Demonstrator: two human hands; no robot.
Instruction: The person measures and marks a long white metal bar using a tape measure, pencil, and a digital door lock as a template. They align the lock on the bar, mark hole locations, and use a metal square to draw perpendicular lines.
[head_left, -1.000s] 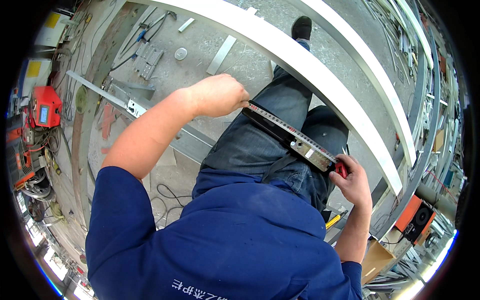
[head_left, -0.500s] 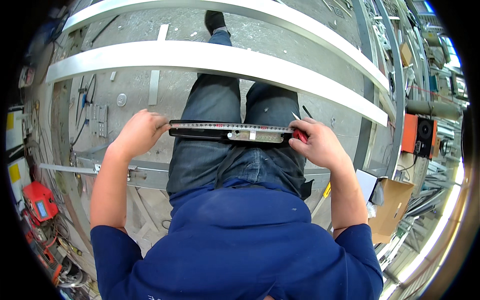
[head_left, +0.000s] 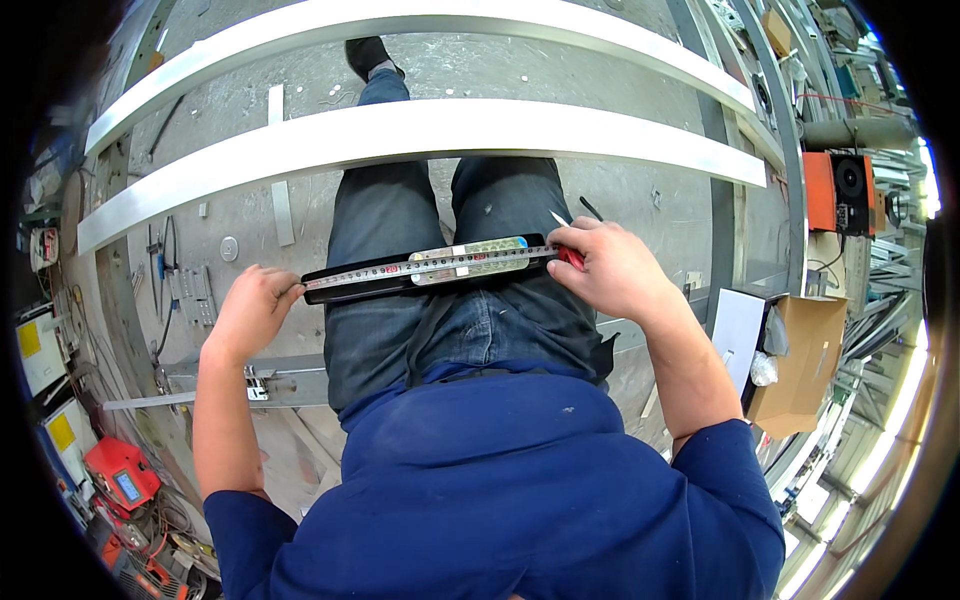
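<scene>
A long black bar (head_left: pixel 375 290) with a shiny metal-looking plate (head_left: pixel 500 244) on it lies across my thighs, its right end tilted up and away. The steel blade of a tape measure (head_left: pixel 430 266) is stretched along the bar. My left hand (head_left: pixel 247 310) pinches the blade's end at the bar's left tip. Around the red tape measure case (head_left: pixel 571 258), at the bar's right end, my right hand (head_left: pixel 615 265) is closed. A thin dark stick (head_left: pixel 591 208) and a white pointed tip (head_left: pixel 558 219) stick out past the right-hand fingers; what they belong to is partly hidden.
Two long silvery metal beams (head_left: pixel 420 125) cross in front of me above my legs. An open cardboard box (head_left: pixel 800 365) stands at right, with an orange and black machine (head_left: pixel 838 193) beyond it. A red machine (head_left: pixel 122 472) is at lower left. Cables (head_left: pixel 165 270) lie on the floor.
The bar has tilted, its left end lower and its right end higher, and more of its plate's face shows. Both hands and the stretched tape have moved with it. The whole view has shifted slightly.
</scene>
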